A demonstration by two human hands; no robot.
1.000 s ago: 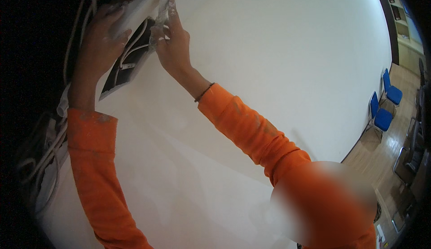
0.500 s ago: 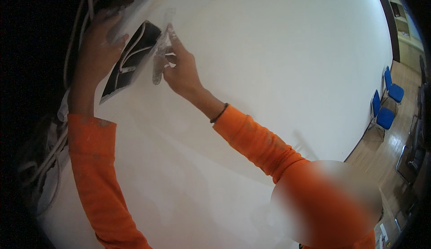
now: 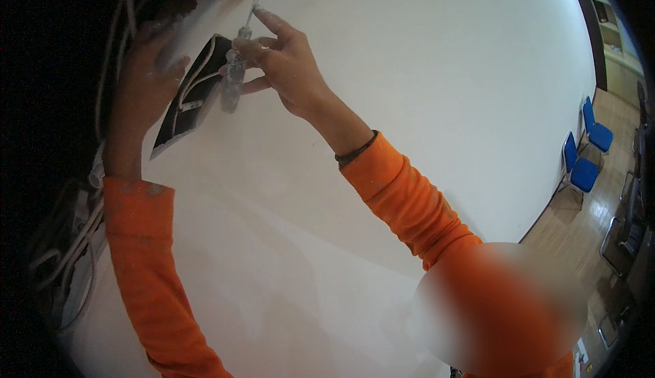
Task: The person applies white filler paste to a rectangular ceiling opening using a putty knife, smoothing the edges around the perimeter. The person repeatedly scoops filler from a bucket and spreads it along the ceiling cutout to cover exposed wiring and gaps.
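With its fingers curled, my left hand (image 3: pixel 147 81) grips a pale, ragged-edged panel (image 3: pixel 194 16) at the upper left. My right hand (image 3: pixel 290 71) holds a slim tool (image 3: pixel 234 78) with a dusty, translucent grey handle and a thin metal blade pointing up to the white wall; its forefinger rests along the blade. Just between my hands is a dark cut-out opening (image 3: pixel 187 98) with pale cables and a small white fitting inside it. Both forearms are in orange sleeves.
Loose cables and conduit (image 3: pixel 82 228) hang along the dark left side. The white wall (image 3: pixel 437 98) fills most of the view. On the right are two blue chairs (image 3: pixel 583 173), dark chairs (image 3: pixel 617 235) on a wooden floor (image 3: pixel 559 235), and shelves (image 3: pixel 614 44).
My right hand dropped with the tool, then rose partway and moved right, turning so the blade points more upright. My left hand has shifted slightly down, still on the panel.
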